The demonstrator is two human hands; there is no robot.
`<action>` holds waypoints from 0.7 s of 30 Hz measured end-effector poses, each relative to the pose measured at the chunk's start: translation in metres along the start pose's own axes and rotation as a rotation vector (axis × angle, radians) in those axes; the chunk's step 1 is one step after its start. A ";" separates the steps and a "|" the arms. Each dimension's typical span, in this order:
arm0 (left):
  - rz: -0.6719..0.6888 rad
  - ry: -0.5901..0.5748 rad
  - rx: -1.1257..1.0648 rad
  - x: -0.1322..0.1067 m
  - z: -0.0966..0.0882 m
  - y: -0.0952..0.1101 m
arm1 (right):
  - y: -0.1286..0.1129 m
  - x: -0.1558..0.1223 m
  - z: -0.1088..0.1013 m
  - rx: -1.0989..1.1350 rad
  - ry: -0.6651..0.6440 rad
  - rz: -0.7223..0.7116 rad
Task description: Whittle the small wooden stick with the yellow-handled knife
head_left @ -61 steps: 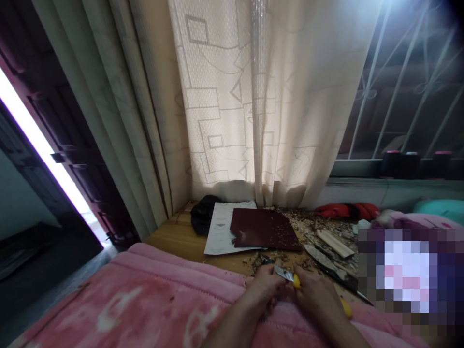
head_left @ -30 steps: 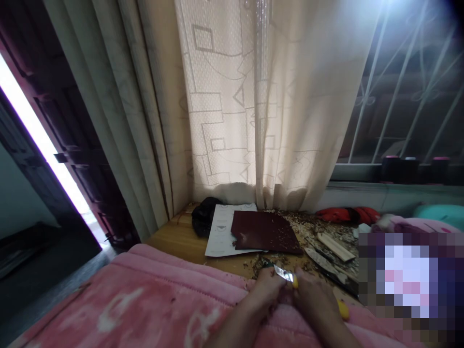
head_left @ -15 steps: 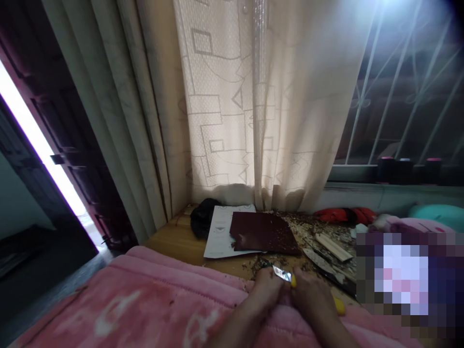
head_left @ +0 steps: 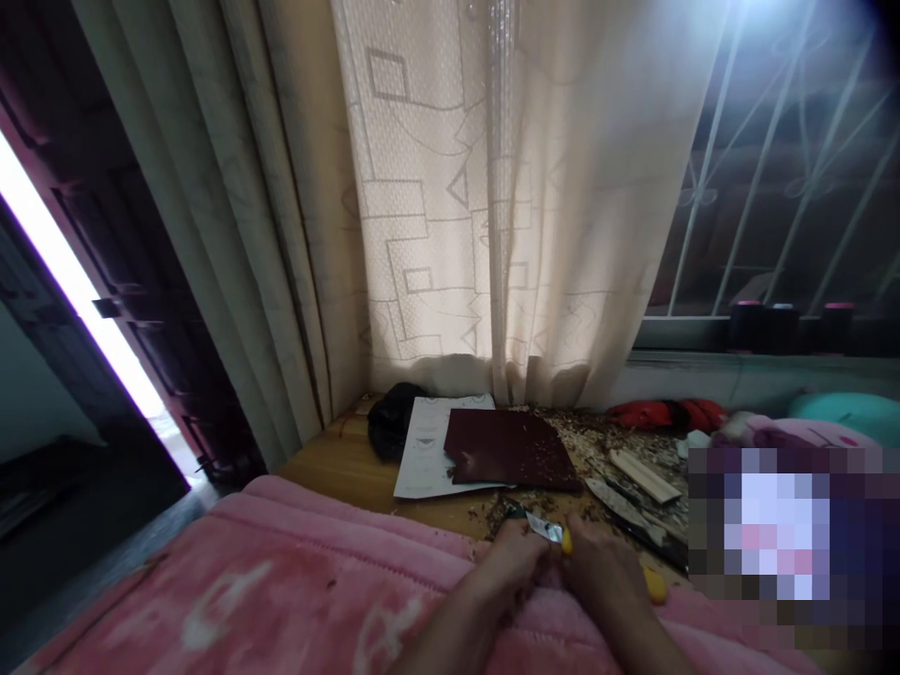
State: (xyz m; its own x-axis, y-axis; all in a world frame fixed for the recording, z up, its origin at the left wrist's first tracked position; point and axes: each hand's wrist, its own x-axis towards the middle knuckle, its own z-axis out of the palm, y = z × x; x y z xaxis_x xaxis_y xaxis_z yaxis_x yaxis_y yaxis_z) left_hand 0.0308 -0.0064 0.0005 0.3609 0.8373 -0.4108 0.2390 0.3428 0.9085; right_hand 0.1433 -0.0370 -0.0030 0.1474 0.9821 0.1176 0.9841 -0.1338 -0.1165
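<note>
Low in the middle of the view, my right hand [head_left: 603, 561] is closed round the yellow handle [head_left: 655, 587] of a knife. Its shiny blade [head_left: 544, 527] points left, towards my left hand [head_left: 515, 555]. That hand is closed as well, and a small dark end [head_left: 517, 513] sticks out beyond its fingers; what it grips is mostly hidden. Both hands are close together over a pink blanket [head_left: 295, 572]. Just beyond them lie brown shavings on a wooden surface [head_left: 316, 469].
A dark red board [head_left: 502, 448] lies partly over a white printed sheet [head_left: 414, 473], beside a black bag [head_left: 390, 427]. To the right are another knife [head_left: 625, 511], a pale wood strip [head_left: 645, 476] and a red bundle [head_left: 665, 414]. Curtains [head_left: 428, 206] hang behind.
Both hands stay nearly where they were, with the blade still between them. The whole view has shifted very slightly.
</note>
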 end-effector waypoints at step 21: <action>-0.041 -0.073 0.034 0.009 -0.006 -0.012 | -0.001 0.002 -0.002 -0.013 -0.056 0.014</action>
State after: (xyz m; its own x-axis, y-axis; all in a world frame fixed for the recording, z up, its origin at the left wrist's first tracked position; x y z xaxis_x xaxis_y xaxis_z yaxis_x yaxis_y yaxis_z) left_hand 0.0255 -0.0001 -0.0140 0.4142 0.7893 -0.4533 0.2853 0.3604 0.8881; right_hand 0.1426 -0.0347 -0.0006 0.1561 0.9859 0.0605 0.9832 -0.1492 -0.1050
